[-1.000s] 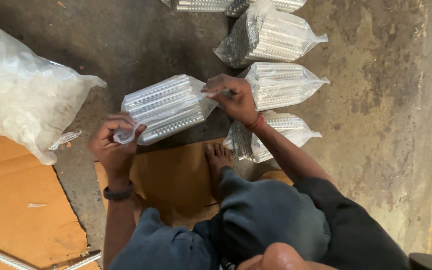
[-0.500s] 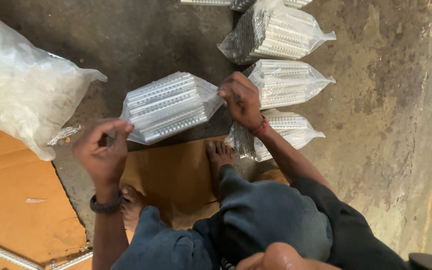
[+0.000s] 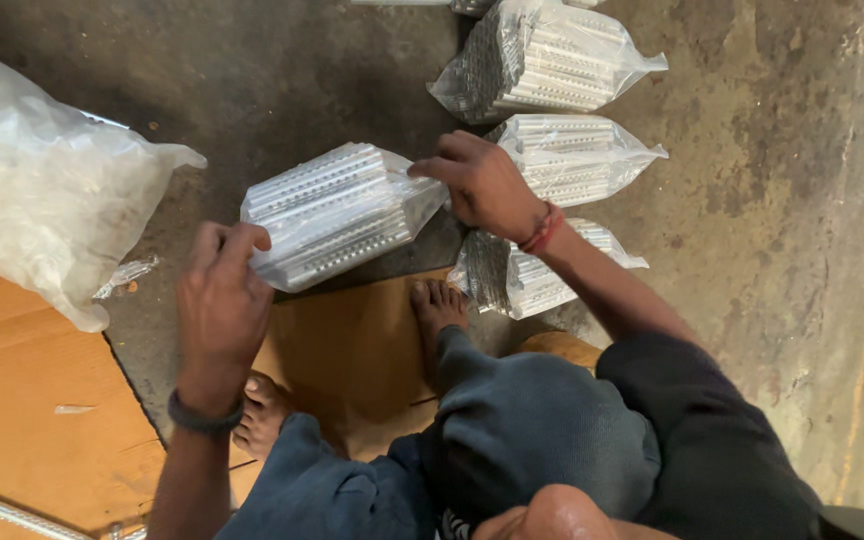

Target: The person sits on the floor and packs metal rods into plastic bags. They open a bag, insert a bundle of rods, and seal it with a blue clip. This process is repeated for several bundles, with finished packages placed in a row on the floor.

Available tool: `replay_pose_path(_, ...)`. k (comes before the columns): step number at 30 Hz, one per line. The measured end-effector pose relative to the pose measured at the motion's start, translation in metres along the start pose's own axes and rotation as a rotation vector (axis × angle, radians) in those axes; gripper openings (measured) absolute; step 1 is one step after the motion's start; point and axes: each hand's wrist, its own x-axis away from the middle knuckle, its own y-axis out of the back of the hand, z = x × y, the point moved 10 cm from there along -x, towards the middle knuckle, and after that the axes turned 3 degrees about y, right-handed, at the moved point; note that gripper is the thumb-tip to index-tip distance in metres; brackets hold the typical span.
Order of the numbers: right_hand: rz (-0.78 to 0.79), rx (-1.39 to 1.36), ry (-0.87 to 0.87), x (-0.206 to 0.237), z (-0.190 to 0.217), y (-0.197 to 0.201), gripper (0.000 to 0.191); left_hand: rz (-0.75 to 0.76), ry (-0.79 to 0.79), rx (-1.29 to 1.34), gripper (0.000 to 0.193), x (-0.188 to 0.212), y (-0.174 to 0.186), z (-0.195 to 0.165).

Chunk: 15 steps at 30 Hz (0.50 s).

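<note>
Glossy clear plastic bag (image 3: 337, 212) of shiny ribbed metal rods, rough matt concrete floor (image 3: 772, 200), matt brown cardboard (image 3: 32, 420)

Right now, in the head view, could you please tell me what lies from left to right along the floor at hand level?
Large white plastic sack → left hand → clear bag of silvery metal rods → right hand → second clear bag of rods → bare concrete floor.

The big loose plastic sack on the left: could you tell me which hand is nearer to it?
Left. The left hand is beside the sack, at the packed bag's near end; the right hand is at its far end.
</note>
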Motion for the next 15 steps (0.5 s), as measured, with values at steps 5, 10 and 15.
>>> replay_pose_path(5,0.129,0.035,0.050,0.000,0.002,-0.004,0.031,0.061,-0.085,-0.015,0.028,0.000,0.000,-0.010)
replay_pose_path(10,0.070,-0.213,-0.119,-0.001,-0.015,0.000,0.013,0.079,-0.006,0.062,0.020,-0.001,-0.003,0.001)
replay_pose_path(15,0.037,-0.231,-0.097,0.004,-0.014,0.006,0.022,0.136,0.131,0.139,0.016,-0.001,-0.004,0.014)
